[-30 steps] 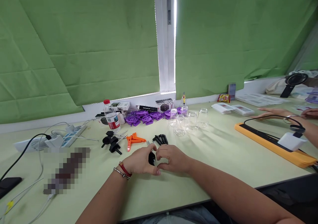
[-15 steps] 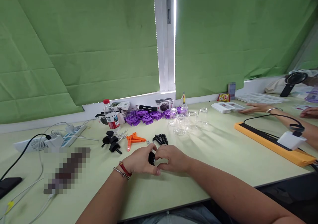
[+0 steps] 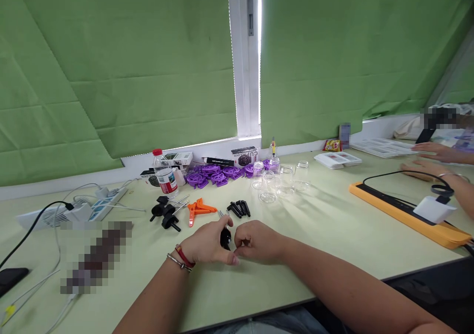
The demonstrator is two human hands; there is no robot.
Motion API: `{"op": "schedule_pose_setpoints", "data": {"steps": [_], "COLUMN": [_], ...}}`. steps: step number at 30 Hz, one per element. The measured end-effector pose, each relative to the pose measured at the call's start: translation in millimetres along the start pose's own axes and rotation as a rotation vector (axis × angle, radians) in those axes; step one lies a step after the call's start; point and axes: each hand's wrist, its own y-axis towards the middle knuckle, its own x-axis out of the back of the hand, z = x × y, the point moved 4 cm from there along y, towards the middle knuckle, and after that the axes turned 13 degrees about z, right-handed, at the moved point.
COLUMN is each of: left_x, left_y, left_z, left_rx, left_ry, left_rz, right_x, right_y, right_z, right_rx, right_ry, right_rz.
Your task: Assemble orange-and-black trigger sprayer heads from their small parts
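My left hand (image 3: pixel 209 245) and my right hand (image 3: pixel 257 241) rest together on the pale green table (image 3: pixel 326 225), both pinching a small black part (image 3: pixel 225 236) between their fingertips. A thin metal pin sticks out of the part toward the far side. Just beyond my hands lie a cluster of black pieces (image 3: pixel 239 207), an orange clip (image 3: pixel 199 208) and black knob-shaped parts with metal pins (image 3: pixel 165 213). Further back stand several small clear glass jars (image 3: pixel 281 180) and a heap of purple plastic parts (image 3: pixel 217 174).
A water bottle with a red cap (image 3: pixel 164 175) and small boxes (image 3: pixel 244 156) line the wall. A power strip and cables (image 3: pixel 77 208) lie at left. At right, another person's hands (image 3: pixel 425 168) reach over an orange pad (image 3: pixel 407 210) with a white charger (image 3: pixel 433 209).
My hands stay closed on the black part, with the right fingers curled in a little more. The other person's hands at right have moved further right and back.
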Motion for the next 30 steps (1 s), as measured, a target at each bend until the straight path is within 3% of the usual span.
{"op": "schedule_pose_setpoints", "data": {"steps": [3,7,10,14,30], "left_x": [0.1,4.4,4.4,0.2,-2.2], "left_y": [-3.6,-7.3,-5.6,-0.5,6.9], "left_z": [-0.7,-7.5,-13.6,-15.7,-4.7], "left_rx": [0.045,0.068,0.021,-0.042,-0.117], "left_ry": [0.072,0.173,0.256,0.336,0.327], "left_rz": [-0.08,-0.333,-0.49,-0.582,-0.654], "right_x": [-3.7,-14.0,-16.5,-17.9,-15.0], "right_y": [-0.1,3.3,5.7,6.6,4.8], "right_z": [-1.4,-5.0,-4.2,-4.9,-6.0], "right_rx": [-0.06,-0.109,-0.099,-0.096,-0.113], "right_ry": [0.3,0.712,0.874,0.944,0.956], "right_rz": [0.043,0.105,0.103,0.09,0.081]}}
